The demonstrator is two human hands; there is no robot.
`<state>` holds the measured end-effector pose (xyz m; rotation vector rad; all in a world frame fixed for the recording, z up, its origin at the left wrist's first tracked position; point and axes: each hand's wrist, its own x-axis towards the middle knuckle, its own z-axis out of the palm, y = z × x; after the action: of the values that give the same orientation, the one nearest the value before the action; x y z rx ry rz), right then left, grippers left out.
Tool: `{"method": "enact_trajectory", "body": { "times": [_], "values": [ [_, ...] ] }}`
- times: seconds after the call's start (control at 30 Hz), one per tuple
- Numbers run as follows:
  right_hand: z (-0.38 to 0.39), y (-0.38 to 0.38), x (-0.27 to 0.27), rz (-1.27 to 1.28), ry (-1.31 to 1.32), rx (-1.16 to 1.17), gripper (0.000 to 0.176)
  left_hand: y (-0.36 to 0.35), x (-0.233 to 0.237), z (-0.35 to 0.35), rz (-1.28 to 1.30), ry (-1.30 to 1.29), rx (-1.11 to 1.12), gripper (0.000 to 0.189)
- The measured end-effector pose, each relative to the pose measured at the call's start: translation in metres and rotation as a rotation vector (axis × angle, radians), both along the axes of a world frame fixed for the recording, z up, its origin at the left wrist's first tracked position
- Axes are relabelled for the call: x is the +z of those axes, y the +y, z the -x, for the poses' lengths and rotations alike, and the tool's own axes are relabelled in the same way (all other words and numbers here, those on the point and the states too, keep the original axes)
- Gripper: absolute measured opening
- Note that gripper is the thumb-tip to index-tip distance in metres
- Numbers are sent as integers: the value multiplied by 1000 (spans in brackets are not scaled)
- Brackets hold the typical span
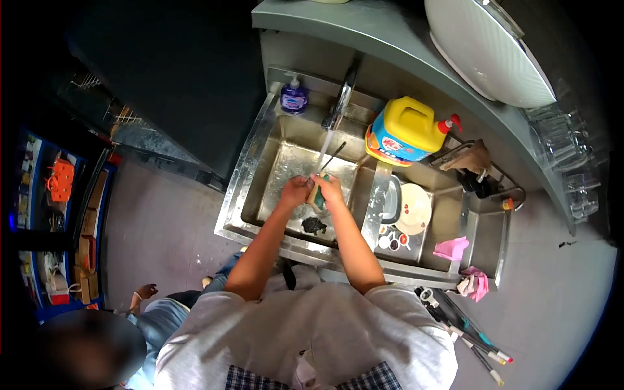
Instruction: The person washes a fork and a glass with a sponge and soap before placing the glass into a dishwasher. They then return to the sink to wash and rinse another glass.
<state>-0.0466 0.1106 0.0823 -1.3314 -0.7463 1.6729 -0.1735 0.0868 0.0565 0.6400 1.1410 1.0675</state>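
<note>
Over the left basin of the steel sink [250, 188], both my hands are close together under the running tap [341, 97]. My right hand [330, 188] is closed around a green and yellow sponge [318, 197]. My left hand [296, 192] is closed, its fingertips meeting the right hand's at a thin utensil with a dark handle [337, 155]. The handle points up and away from me; its other end is hidden by my fingers. Below my hands, a dark clump like a scouring pad [314, 225] lies on the basin floor.
Purple soap bottle [294, 99] and yellow detergent jug [406, 130] stand behind the basins. A plate [413, 208] and small sauce cups [394, 243] sit in the right basin. Pink cloths [452, 248] lie at right. Another person's hand [147, 290] is at left; mop handles [468, 331] lie right.
</note>
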Motion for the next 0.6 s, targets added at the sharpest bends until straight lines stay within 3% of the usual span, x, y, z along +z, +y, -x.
{"method": "enact_trajectory", "body": {
  "times": [0.1, 0.23, 0.33, 0.43, 0.57, 0.6],
  "values": [
    [1, 14, -29, -17, 46, -144, 16, 2, -8, -4, -44, -4, -29, 4],
    [-21, 46, -25, 15, -113, -175, 14, -8, 15, 4, 90, 54, -13, 11],
    [-38, 73, -18, -24, -207, -165, 17, -12, 2, 20, 53, 38, -90, 12],
    [-44, 82, -34, -15, -75, -306, 26, -11, -3, 30, 112, 16, -17, 18],
    [-25, 47, -31, 401, 552, -280, 43, -5, -12, 31, 76, 38, -19, 20],
    [-21, 41, -35, 507, 608, -321, 43, -3, -11, 27, 81, 30, -37, 20]
  ]
}}
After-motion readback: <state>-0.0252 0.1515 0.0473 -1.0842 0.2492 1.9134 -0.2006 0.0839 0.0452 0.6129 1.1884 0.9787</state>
